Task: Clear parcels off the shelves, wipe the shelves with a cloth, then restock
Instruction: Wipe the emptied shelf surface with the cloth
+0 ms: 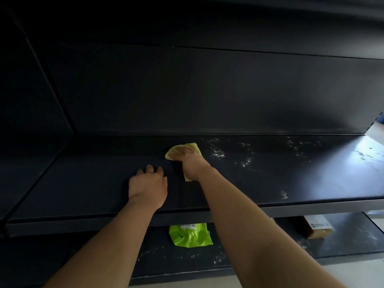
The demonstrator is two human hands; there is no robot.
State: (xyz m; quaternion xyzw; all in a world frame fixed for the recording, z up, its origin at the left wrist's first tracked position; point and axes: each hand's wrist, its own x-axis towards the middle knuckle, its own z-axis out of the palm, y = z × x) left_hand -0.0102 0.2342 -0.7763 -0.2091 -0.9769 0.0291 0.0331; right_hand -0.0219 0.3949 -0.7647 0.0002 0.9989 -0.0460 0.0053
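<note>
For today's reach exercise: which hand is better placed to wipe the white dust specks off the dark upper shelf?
Right hand: it grips the yellow cloth beside the white dust specks; the left hand rests empty, farther away.

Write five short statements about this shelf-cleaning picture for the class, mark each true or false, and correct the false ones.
1. The right hand grips a yellow cloth on the upper shelf. True.
2. The left hand holds a parcel. False: it rests on the upper shelf and holds nothing.
3. A green parcel lies on the lower shelf. True.
4. The upper shelf is spotless along its whole length. False: white specks show to the right of the cloth.
5. The brown box stands on the upper shelf. False: it sits on the lower shelf, to the right of the green parcel.
</note>
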